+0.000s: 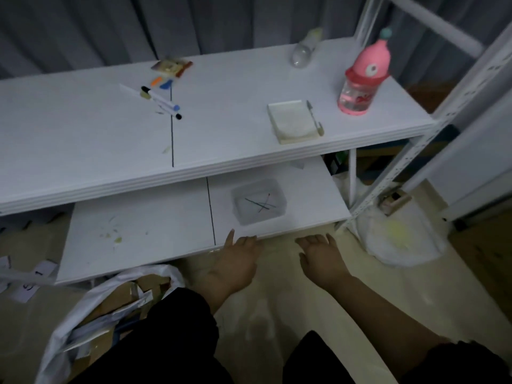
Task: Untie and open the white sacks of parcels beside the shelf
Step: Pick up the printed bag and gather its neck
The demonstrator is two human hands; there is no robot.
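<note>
A white sack (91, 309) lies open on the floor at the lower left, with cardboard parcels (124, 297) showing inside it. Another white sack (396, 239) with a yellow patch sits on the floor at the right, by the foot of the white shelf (194, 167). My left hand (235, 261) is stretched forward, fingers straight, its fingertips at the front edge of the lower shelf board (138, 234). My right hand (321, 259) hovers over the floor just right of it, fingers relaxed and holding nothing. Neither hand touches a sack.
The upper shelf board carries markers (163, 102), a snack packet (171, 66), a white pad (293, 120) with a pen, a clear bottle (303, 49) and a pink bottle (363, 76). A clear tray (259, 200) sits on the lower board. Paper labels (25, 284) lie at the left.
</note>
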